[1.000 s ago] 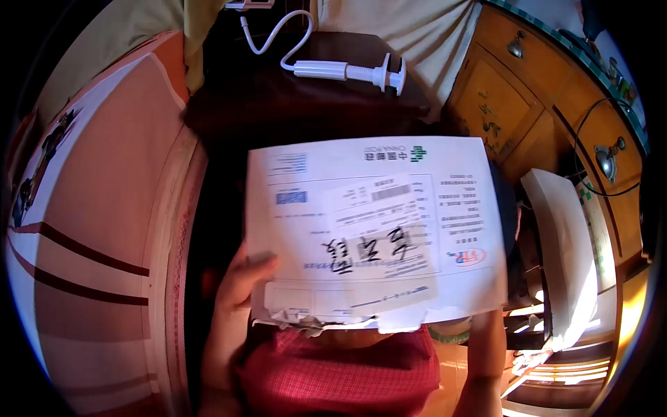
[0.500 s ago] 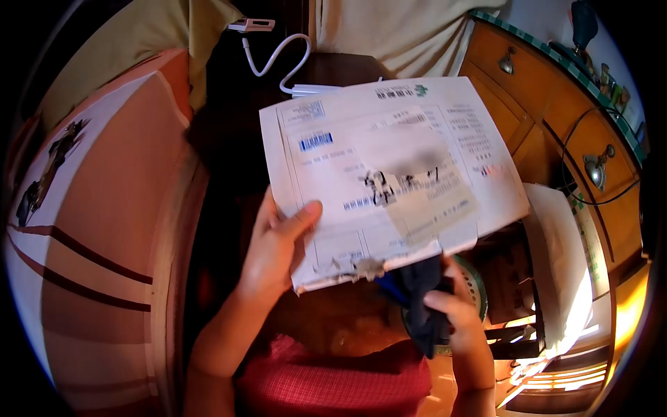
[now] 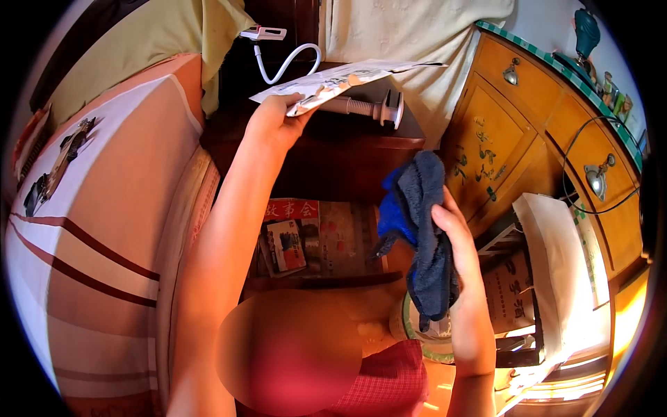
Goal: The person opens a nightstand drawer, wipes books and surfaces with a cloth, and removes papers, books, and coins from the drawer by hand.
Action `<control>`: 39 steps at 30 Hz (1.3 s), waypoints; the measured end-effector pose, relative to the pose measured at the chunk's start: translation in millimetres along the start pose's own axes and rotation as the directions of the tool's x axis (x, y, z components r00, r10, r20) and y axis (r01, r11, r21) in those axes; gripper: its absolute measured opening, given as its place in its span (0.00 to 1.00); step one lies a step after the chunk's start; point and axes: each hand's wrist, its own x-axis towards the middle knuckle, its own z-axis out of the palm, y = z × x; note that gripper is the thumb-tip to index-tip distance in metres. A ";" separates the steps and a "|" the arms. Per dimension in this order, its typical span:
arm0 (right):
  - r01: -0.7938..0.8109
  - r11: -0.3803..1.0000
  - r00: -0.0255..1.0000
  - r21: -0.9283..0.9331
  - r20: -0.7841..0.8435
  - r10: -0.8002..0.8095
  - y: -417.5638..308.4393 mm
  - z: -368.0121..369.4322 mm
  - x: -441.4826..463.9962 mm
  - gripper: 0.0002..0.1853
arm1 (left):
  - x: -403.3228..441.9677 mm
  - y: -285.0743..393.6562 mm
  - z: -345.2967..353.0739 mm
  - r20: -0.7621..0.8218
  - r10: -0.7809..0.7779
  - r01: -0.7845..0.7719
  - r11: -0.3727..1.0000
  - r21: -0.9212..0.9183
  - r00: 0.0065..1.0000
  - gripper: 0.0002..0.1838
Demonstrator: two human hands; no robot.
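Observation:
My left hand pinches the near left edge of a large white paper mailing envelope. The envelope is seen almost edge-on, tilted above the dark wooden cabinet. Its near edge looks torn and brownish. My right hand grips a bunched dark grey and blue cloth, which hangs down in front of the cabinet. Below the cloth stands a round bin with a green rim, partly hidden by the cloth and forearm.
A ribbed plastic tube with a flat round end lies on the cabinet. Behind stands a white device on a bendy neck. Magazines lie on the lower shelf. Wooden drawers stand at right, a covered bed at left.
The envelope has moved up and away over the cabinet and turned from face-on to nearly edge-on. My right hand has raised the cloth, which is now apart from the envelope.

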 end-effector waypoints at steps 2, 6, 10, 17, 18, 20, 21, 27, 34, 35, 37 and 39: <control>-0.034 0.999 0.999 0.034 0.018 0.034 9.1 -5.3 3.5 0.28 | 20.8 2.1 -5.8 -0.041 0.035 -0.033 0.999 0.038 0.999 0.13; -0.042 0.996 0.998 0.077 0.046 0.039 23.8 -9.6 7.5 0.27 | 39.3 5.1 -17.0 0.022 0.121 -0.123 0.989 0.088 0.992 0.13; -0.086 0.995 0.996 0.052 0.025 0.085 31.3 -19.3 9.8 0.26 | 25.3 10.4 -15.0 0.056 0.156 -0.161 0.980 0.120 0.986 0.14; -0.131 0.988 0.991 0.083 -0.021 0.133 41.3 -18.3 16.7 0.29 | -5.7 13.9 -26.2 0.060 0.173 -0.183 0.940 0.289 0.983 0.16; -0.143 0.987 0.989 0.076 -0.021 0.145 43.4 -18.4 17.6 0.29 | -11.8 14.1 -26.5 0.045 0.189 -0.193 0.918 0.347 0.981 0.16; -0.162 0.981 0.986 0.103 0.039 0.159 51.4 -20.2 19.8 0.29 | -11.6 17.4 -35.9 0.079 0.205 -0.219 0.890 0.400 0.976 0.17; -0.171 0.980 0.985 0.105 0.041 0.167 56.6 -21.2 21.3 0.29 | -12.6 18.7 -40.1 0.119 0.216 -0.247 0.860 0.447 0.969 0.17; -0.272 0.962 0.962 0.038 0.006 0.272 90.2 -38.8 26.2 0.27 | -66.6 -0.5 -71.9 0.114 0.526 -0.473 0.621 0.625 0.843 0.18; -0.333 0.942 0.939 0.031 -0.076 0.334 116.7 -56.7 17.5 0.27 | -39.2 -61.1 -228.2 0.037 -0.285 -0.188 -0.525 0.830 0.958 0.13; -0.331 0.943 0.940 0.019 -0.080 0.332 120.9 -58.0 16.9 0.26 | -22.4 -78.3 -254.3 -0.035 -0.323 -0.199 -0.662 0.723 0.946 0.22; -0.329 0.944 0.941 0.007 -0.084 0.328 126.0 -59.0 15.8 0.25 | 8.7 -115.8 -307.7 -0.066 -0.322 -0.194 -0.708 0.679 0.945 0.21; -0.333 0.943 0.940 0.015 -0.076 0.333 128.4 -60.0 14.2 0.23 | -1.7 -108.5 -270.3 -0.213 -0.305 -0.138 -0.813 0.566 0.928 0.41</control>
